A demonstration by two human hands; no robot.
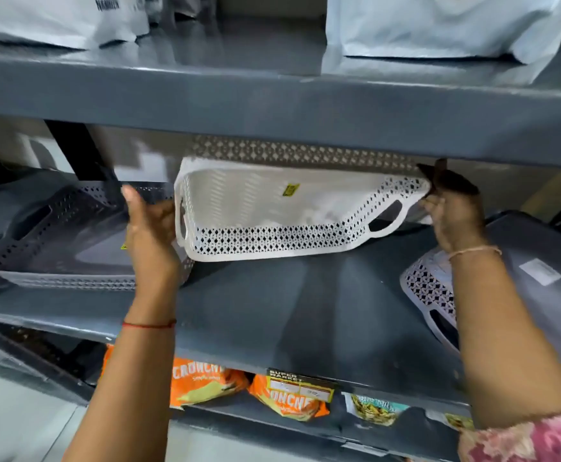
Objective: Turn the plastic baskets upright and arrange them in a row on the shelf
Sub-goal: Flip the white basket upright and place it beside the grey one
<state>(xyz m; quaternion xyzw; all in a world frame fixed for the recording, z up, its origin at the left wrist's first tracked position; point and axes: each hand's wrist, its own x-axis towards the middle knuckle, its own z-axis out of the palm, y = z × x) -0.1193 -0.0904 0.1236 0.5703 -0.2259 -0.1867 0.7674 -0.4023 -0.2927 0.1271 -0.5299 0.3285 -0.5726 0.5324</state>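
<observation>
A white perforated plastic basket (272,208) is held above the grey middle shelf (306,311), tipped so its open side faces me. My left hand (149,228) grips its left end and my right hand (452,208) grips its right end by the handle. A grey basket (62,241) stands upright on the shelf at the left, just behind my left hand. Another white perforated basket (429,295) lies tilted at the right, partly hidden by my right forearm, with a dark grey flat piece (539,261) behind it.
The upper shelf edge (272,105) hangs low just above the held basket, with white bags (439,25) on top. Orange snack packets (205,381) fill the shelf below. A black upright post (82,151) stands at the back left.
</observation>
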